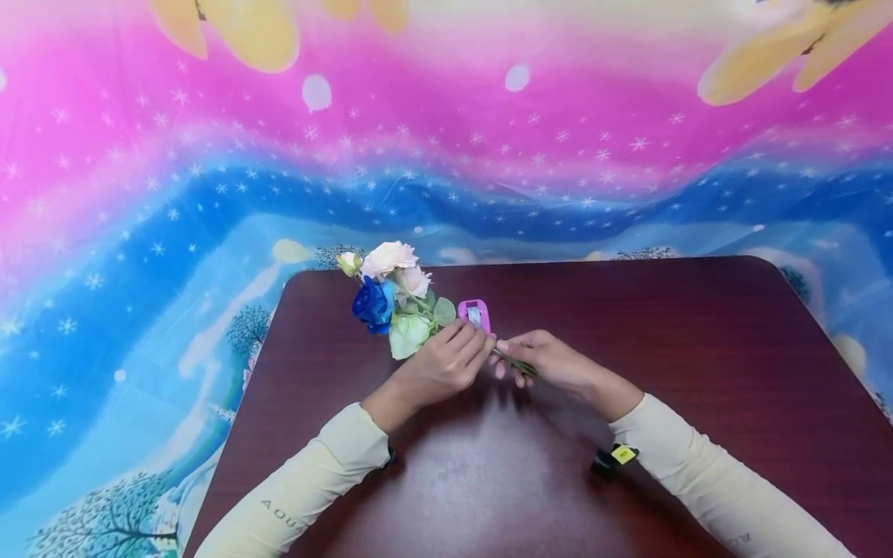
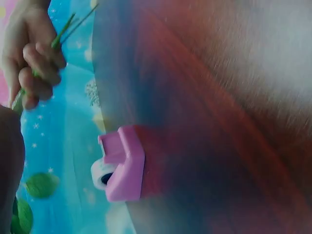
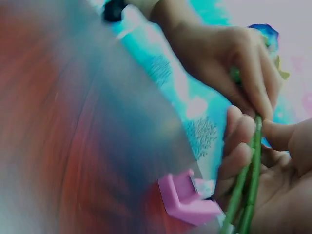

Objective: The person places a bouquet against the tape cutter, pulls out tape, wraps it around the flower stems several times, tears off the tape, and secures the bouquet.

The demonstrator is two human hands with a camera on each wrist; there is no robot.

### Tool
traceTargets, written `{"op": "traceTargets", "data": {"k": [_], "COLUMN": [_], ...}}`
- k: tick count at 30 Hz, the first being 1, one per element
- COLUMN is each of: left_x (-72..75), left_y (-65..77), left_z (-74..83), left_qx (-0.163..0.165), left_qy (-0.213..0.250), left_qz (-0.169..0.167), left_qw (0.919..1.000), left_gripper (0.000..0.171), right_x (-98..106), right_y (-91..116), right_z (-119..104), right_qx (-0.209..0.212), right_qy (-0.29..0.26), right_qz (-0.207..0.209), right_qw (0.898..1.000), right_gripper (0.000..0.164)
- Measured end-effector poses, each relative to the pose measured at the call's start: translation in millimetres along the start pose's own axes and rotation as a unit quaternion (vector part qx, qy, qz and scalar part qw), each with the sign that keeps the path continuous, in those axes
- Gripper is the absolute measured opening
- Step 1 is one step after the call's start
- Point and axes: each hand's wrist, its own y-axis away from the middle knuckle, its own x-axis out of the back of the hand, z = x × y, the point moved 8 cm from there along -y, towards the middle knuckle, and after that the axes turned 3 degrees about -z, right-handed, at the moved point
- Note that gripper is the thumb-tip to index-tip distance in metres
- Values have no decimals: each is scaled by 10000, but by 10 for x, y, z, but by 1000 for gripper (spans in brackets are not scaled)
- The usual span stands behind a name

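Observation:
A bunch of artificial flowers with white, blue and pale green blooms is held above the table, blooms to the left. My left hand grips its stems just below the leaves. Close beside it, my right hand holds the lower stems between thumb and fingers, and the cut ends stick out past it. On the table behind the hands stands a pink tape dispenser with a roll of clear tape; neither hand's fingers are seen on it.
The dark red-brown table has rounded far corners. Behind it hangs a pink and blue printed cloth with stars and trees. Black wrist devices sit under the light sleeves.

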Motion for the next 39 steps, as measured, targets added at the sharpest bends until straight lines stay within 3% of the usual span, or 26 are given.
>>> {"op": "traceTargets", "data": {"k": [6,12,15,18,21,23,24,25,26,27,28,29,31,32,33,34,35,36,37,39], "left_x": [36,17,10,47,136,201,222,219,199,159,107,47,-78,-113,-144,-167,-187,-213,-238,-286], "left_y": [9,3,-12,-30,-45,-36,-26,-3,24,56,91,128,209,238,266,293,319,348,378,445], "left_z": [-2,-2,-17,-30,-54,-90,-119,-154,-194,-229,-259,-280,-295,-295,-298,-303,-308,-312,-318,-329], "left_qx": [-492,-656,-498,86,1034,1826,2247,2701,3173,3635,4099,4551,5342,5627,5869,6081,6253,6384,6492,6656], "left_qy": [-63,-335,-464,-600,-399,192,638,1204,1867,2605,3305,3955,5002,5372,5631,5796,5924,6009,6068,6141], "left_qz": [675,332,285,459,855,1178,1292,1349,1348,1319,1252,1147,981,938,912,874,844,810,753,607], "left_qw": [9965,9967,9973,9971,9902,9759,9637,9457,9199,8846,8409,7895,6744,6213,5745,5353,5010,4742,4524,4197], "left_gripper": [33,28,32,34,34,34,33,33,32,30,28,27,28,29,29,29,29,29,30,31], "right_x": [-74,-82,-73,-67,-70,-81,-89,-101,-112,-124,-138,-154,-184,-200,-220,-241,-262,-284,-307,-360], "right_y": [78,104,107,112,114,116,119,120,122,125,126,126,121,115,106,94,80,63,45,-2], "right_z": [74,104,117,117,122,128,134,138,143,146,147,145,141,140,136,131,123,113,99,68], "right_qx": [-465,-606,-645,-558,-396,-281,-235,-190,-148,-116,-93,-80,-63,-74,-93,-109,-117,-117,-117,-81], "right_qy": [-1236,-1583,-1743,-1940,-2202,-2342,-2405,-2426,-2433,-2430,-2432,-2424,-2292,-2206,-2104,-1990,-1869,-1750,-1633,-1427], "right_qz": [-638,-408,-58,264,460,497,492,482,478,478,483,494,552,588,615,642,672,693,713,712], "right_qw": [9892,9847,9826,9791,9736,9705,9691,9687,9687,9688,9687,9689,9718,9736,9756,9778,9800,9820,9839,9872], "right_gripper": [36,31,31,29,28,27,27,26,26,25,25,25,24,24,26,29,31,34,35,38]}}
